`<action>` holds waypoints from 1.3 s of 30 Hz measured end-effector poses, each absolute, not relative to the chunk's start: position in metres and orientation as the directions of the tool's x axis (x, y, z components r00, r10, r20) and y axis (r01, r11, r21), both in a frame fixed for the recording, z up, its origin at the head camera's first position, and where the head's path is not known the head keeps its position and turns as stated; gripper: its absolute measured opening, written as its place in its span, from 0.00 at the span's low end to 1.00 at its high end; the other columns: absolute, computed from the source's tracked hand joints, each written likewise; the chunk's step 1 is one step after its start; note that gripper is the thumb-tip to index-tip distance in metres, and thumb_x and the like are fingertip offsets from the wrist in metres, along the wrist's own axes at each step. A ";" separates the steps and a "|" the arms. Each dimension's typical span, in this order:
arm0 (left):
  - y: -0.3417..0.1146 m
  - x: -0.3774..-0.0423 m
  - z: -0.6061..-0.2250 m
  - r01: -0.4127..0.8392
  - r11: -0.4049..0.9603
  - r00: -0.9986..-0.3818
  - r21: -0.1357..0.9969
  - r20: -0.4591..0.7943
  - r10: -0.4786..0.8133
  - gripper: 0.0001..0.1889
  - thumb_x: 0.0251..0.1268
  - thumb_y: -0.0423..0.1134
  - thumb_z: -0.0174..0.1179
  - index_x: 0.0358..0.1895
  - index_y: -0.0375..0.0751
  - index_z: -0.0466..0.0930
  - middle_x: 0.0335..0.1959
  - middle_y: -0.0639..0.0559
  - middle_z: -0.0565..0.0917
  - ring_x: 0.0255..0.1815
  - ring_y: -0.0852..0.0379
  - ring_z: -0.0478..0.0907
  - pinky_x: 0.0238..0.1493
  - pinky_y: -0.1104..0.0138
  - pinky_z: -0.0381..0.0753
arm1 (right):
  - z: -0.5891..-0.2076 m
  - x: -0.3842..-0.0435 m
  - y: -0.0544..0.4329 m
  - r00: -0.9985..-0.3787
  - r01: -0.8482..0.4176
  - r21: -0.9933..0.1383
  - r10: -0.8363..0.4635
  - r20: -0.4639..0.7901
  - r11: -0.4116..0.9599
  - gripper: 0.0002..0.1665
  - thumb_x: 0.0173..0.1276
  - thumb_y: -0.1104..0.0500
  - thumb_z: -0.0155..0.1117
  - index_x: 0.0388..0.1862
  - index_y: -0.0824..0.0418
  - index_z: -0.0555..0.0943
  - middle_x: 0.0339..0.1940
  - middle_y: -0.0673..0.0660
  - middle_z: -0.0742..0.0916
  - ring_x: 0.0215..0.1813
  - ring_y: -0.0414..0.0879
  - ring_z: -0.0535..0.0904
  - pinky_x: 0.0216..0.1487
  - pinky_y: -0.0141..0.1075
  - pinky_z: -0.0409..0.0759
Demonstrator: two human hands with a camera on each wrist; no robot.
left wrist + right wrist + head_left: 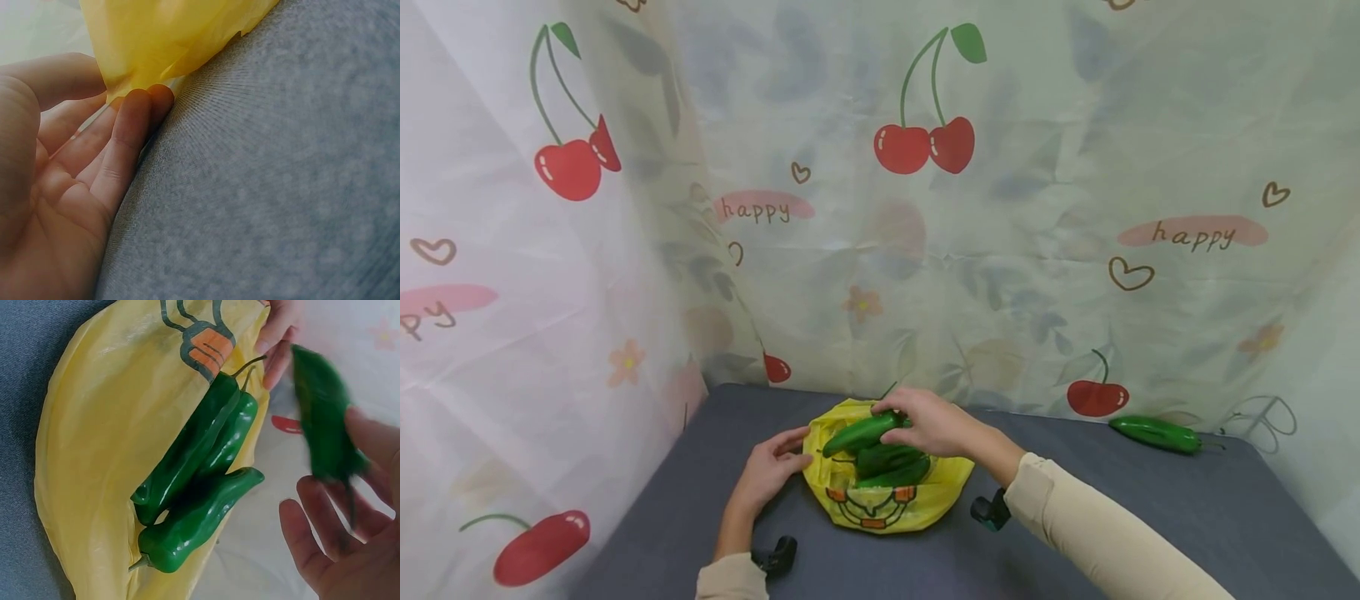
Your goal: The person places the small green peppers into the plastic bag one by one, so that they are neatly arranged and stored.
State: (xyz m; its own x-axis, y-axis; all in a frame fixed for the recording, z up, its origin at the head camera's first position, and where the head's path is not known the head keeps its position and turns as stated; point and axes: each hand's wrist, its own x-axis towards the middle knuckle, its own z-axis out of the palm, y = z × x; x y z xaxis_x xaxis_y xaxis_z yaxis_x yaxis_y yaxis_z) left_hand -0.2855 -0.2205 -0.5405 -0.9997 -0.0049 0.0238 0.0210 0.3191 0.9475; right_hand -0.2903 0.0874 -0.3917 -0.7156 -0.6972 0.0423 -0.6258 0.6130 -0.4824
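Note:
A yellow plastic bag [936, 506] with a printed cartoon pattern lies on the table, its mouth gaping. My left hand [769, 468] pinches the bag's left edge between thumb and fingers, as the left wrist view shows at the yellow film [169, 37]. Above the opening, my right hand [928, 427] holds a long green chili pepper [859, 435] by its stem end; this pepper [322, 412] is blurred in the right wrist view. Several more green peppers [197, 522] lie in the bag's mouth, glossy and with stems on. The bag's deeper inside is hidden.
One more green pepper [1156, 434] lies at the far right of the dark grey table [1037, 550], near the back edge. A printed curtain [1015, 250] with cherries and hearts hangs behind and at the left. Black wrist devices [992, 510] sit by both forearms.

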 end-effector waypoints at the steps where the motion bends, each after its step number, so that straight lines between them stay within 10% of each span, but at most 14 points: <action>1: -0.221 -0.286 -0.541 0.017 0.318 -1.000 0.948 0.020 -0.006 0.28 0.64 0.43 0.71 0.68 0.51 0.79 0.64 0.44 0.83 0.60 0.49 0.84 0.59 0.55 0.83 | -0.392 -0.290 0.088 -0.714 -0.623 -0.494 -0.699 0.043 0.607 0.27 0.75 0.49 0.64 0.70 0.53 0.77 0.65 0.55 0.82 0.63 0.51 0.80 0.60 0.46 0.81; 39: -0.219 -0.285 -0.540 0.009 0.314 -1.000 0.949 0.016 -0.017 0.28 0.63 0.42 0.71 0.68 0.50 0.79 0.64 0.43 0.84 0.61 0.49 0.83 0.59 0.55 0.82 | -0.426 -0.281 0.100 -0.783 -0.615 -0.205 -0.558 0.275 0.761 0.40 0.75 0.29 0.51 0.79 0.45 0.67 0.82 0.57 0.64 0.81 0.59 0.63 0.79 0.66 0.56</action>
State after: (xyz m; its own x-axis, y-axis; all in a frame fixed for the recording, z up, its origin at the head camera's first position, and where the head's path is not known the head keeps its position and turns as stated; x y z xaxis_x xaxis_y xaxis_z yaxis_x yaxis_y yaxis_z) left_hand -0.2848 -0.2195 -0.5399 -0.9997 -0.0171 0.0156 0.0095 0.3140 0.9494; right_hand -0.2809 0.1003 -0.4264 -0.7830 -0.5580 0.2749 -0.6148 0.7615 -0.2053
